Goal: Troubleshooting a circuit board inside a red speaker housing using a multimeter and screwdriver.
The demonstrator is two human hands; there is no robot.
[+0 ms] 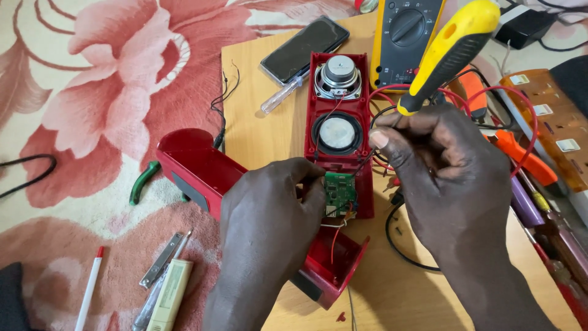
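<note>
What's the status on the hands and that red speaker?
Left hand steadies circuit board. Right hand grips screwdriver. Red speaker lies open. Wires beside it.

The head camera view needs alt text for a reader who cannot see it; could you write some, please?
Two hands work on an opened red speaker on a wooden board: the left hand steadies a green circuit board, the right hand holds a yellow-handled screwdriver. A multimeter and phone lie behind.

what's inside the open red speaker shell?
Inside the red speaker shell: a metal-backed driver, a round black-rimmed one, then a green circuit board with wires. The left hand covers the board's left edge.
</note>
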